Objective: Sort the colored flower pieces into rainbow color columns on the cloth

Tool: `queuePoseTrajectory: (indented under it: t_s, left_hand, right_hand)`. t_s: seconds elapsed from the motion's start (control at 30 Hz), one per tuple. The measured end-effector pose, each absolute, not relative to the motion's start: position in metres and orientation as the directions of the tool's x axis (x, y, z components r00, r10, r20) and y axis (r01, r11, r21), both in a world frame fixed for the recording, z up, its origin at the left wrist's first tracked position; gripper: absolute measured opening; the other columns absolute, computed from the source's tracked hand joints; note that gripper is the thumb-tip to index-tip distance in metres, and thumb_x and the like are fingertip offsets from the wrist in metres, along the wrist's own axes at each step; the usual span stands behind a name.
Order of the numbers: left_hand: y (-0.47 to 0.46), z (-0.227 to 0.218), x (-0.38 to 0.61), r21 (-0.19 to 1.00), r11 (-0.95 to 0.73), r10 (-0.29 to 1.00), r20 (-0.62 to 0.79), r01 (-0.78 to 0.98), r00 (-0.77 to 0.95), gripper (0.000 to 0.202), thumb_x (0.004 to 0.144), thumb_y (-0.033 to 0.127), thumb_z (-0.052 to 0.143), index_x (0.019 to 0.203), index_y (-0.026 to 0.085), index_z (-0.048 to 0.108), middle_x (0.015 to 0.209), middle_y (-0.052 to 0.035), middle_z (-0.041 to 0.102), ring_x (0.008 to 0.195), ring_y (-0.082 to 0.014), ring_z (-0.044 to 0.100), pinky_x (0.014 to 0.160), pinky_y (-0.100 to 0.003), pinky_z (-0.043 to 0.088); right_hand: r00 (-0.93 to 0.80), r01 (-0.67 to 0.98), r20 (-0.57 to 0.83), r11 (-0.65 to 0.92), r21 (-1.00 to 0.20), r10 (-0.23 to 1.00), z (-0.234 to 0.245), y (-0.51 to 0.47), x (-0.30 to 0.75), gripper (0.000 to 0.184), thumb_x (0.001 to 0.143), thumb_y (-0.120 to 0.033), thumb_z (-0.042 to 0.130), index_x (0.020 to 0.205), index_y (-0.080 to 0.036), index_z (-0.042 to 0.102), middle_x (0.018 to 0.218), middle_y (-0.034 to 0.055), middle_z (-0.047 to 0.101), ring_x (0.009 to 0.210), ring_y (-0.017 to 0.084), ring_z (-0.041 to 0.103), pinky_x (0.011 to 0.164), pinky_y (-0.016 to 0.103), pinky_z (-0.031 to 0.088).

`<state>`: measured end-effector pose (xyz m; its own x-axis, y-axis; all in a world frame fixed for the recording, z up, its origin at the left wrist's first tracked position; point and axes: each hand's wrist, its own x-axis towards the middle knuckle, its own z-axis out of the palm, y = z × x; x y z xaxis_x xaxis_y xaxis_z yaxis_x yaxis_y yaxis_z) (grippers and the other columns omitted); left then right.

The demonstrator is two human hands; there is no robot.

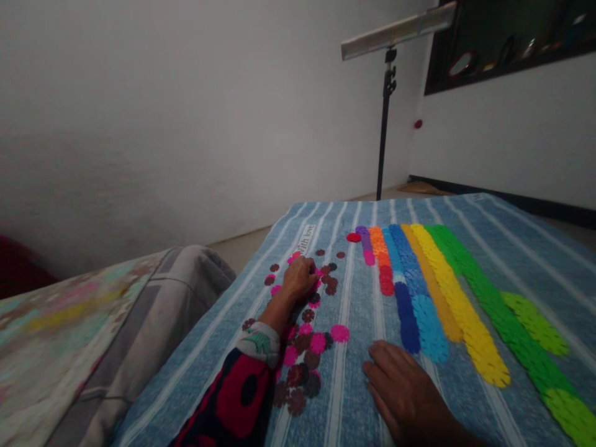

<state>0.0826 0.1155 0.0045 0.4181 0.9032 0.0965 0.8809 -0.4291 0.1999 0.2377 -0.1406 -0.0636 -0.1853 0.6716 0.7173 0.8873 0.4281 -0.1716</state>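
My left hand (300, 277) reaches into a loose scatter of notched plastic discs, its fingers curled down and closed. What is under the fingertips is hidden. Around and below that hand lie pink discs (318, 343), brown discs (297, 403) and a few dark grey ones (311, 385). My right hand (403, 388) lies flat on the striped blue cloth (354, 403), fingers stretched out, with a pink disc (339, 333) to its upper left. Beyond it, overlapping discs form long rows by colour, among them a purple row (363, 239), a yellow row (460, 310) and a green row (493, 304).
A red disc (353, 237) sits beside the purple row's far end. Left of the cloth is a surface with a grey and patterned cover (177, 298). Behind stands a black pole (384, 124) carrying a long light bar (398, 32), near the white wall (209, 112).
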Motion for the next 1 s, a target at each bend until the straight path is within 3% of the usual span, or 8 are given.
queuePoseTrajectory:
  t_s: [0.2, 0.43, 0.57, 0.77, 1.0]
  left_hand:
    - [0.115, 0.005, 0.085, 0.241, -0.417, 0.909, 0.143, 0.877, 0.392, 0.01, 0.075, 0.019, 0.064, 0.083, 0.017, 0.07, 0.097, -0.0081, 0.068, 0.093, -0.0224, 0.062, 0.076, -0.03, 0.046]
    - [0.125, 0.002, 0.091, 0.448, -0.345, 0.935, 0.093, 0.825, 0.341, 0.005, 0.074, 0.021, 0.066, 0.072, 0.017, 0.066, 0.066, 0.0005, 0.064, 0.067, -0.0146, 0.059, 0.059, -0.024, 0.039]
    - [0.131, 0.002, 0.105, 0.476, -0.342, 0.936, 0.098, 0.81, 0.337, 0.004, 0.071, 0.02, 0.067, 0.069, 0.016, 0.065, 0.064, 0.0011, 0.063, 0.063, -0.013, 0.057, 0.058, -0.023, 0.038]
    - [0.142, 0.009, 0.128, 0.42, -0.379, 0.924, 0.129, 0.824, 0.36, 0.003, 0.072, 0.019, 0.066, 0.07, 0.016, 0.066, 0.064, 0.0002, 0.062, 0.063, -0.0129, 0.055, 0.061, -0.024, 0.038]
    - [0.155, 0.003, 0.108, 0.608, -0.345, 0.934, 0.147, 0.715, 0.325, 0.004, 0.068, 0.016, 0.064, 0.064, 0.014, 0.065, 0.056, 0.0029, 0.057, 0.056, -0.0098, 0.049, 0.055, -0.021, 0.035]
  right_hand:
    - [-0.188, 0.879, 0.715, 0.44, -0.184, 0.673, -0.062, -0.141, 0.238, 0.022, 0.082, -0.008, 0.048, 0.092, -0.02, 0.062, 0.094, 0.0071, 0.067, 0.094, 0.023, 0.061, 0.088, 0.034, 0.05]
    - [-0.192, 0.881, 0.718, 0.44, -0.175, 0.669, -0.061, -0.141, 0.238, 0.02, 0.082, -0.008, 0.049, 0.092, -0.02, 0.061, 0.095, 0.0076, 0.067, 0.093, 0.023, 0.062, 0.089, 0.034, 0.05]
    - [-0.195, 0.882, 0.715, 0.438, -0.171, 0.671, -0.064, -0.141, 0.238, 0.022, 0.082, -0.008, 0.049, 0.095, -0.02, 0.062, 0.097, 0.0073, 0.067, 0.096, 0.023, 0.061, 0.091, 0.035, 0.049]
    - [-0.197, 0.883, 0.707, 0.436, -0.174, 0.68, -0.069, -0.141, 0.239, 0.022, 0.083, -0.007, 0.049, 0.095, -0.019, 0.062, 0.099, 0.0077, 0.067, 0.098, 0.023, 0.06, 0.091, 0.035, 0.048]
    - [-0.184, 0.867, 0.703, 0.451, -0.213, 0.687, -0.063, -0.141, 0.238, 0.02, 0.081, -0.007, 0.049, 0.089, -0.019, 0.062, 0.094, 0.0078, 0.066, 0.093, 0.023, 0.059, 0.086, 0.034, 0.049]
